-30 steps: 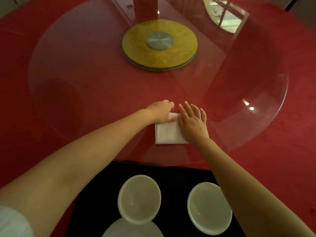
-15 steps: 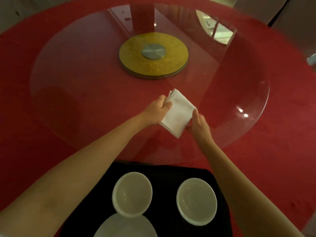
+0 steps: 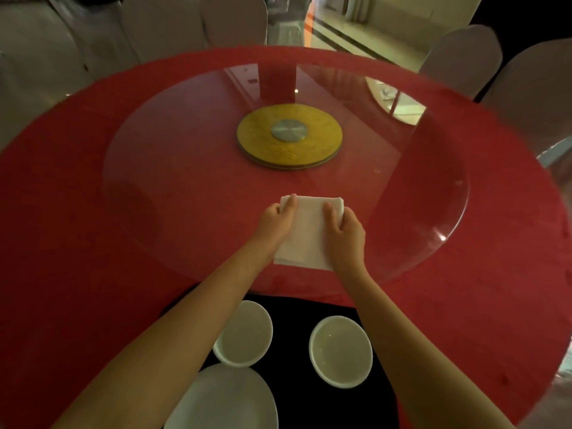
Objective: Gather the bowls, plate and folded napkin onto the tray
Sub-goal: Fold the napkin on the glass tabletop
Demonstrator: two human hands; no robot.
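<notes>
Both hands closed on the folded napkin (image 3: 308, 230): left hand (image 3: 277, 222) gripping its left edge, thumb laid on top near the far left corner; right hand (image 3: 343, 232) gripping the right edge, thumb on top, fingers wrapped underneath. Forearms bare, reaching away from the body over the near part of the surface (image 3: 93, 243), converging toward the napkin, wrists roughly level. Napkin white, rectangular, long axis running near to far, tilted slightly to the left at the near end; held over the near rim of the glass turntable (image 3: 185, 150), contact with the glass impossible to tell. Closer in, black tray (image 3: 291, 308) at the near edge, carrying the left bowl (image 3: 247, 334), the right bowl (image 3: 340, 351) and, nearest, the plate (image 3: 226, 400), partly under the left forearm.
</notes>
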